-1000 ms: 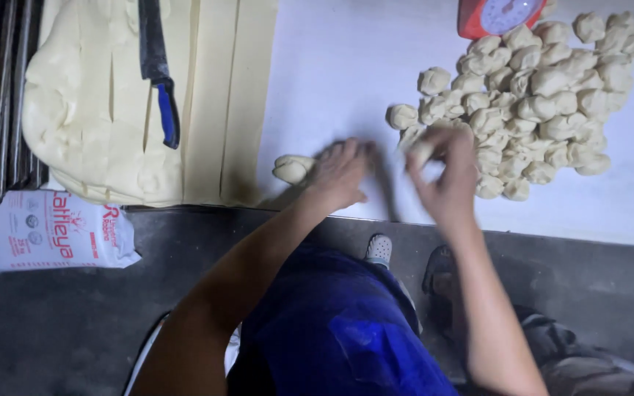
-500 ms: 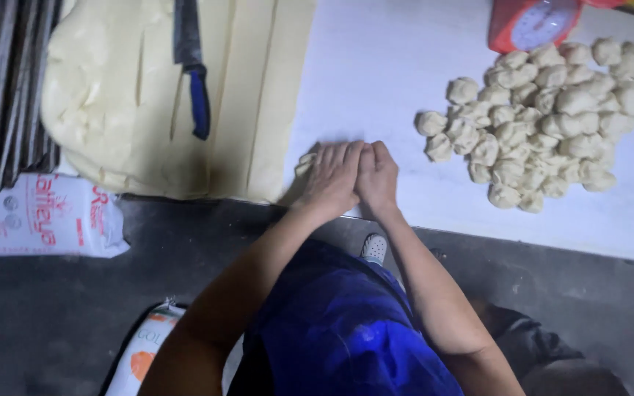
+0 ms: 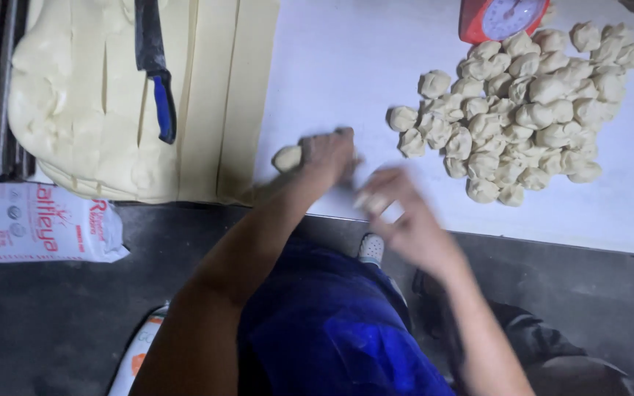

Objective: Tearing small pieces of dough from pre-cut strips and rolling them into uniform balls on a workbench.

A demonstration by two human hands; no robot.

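White worktable (image 3: 346,66): left hand (image 3: 328,155) curls over one dough piece (image 3: 288,157); right hand (image 3: 398,213), blurred, grip unclear; some forty dough balls (image 3: 530,110) beyond it.

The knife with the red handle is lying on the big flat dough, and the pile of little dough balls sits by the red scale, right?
Almost. The head view shows the knife has a blue handle, not red. The rest holds: it lies on the big flat dough, and the pile of little dough balls sits by the red scale.
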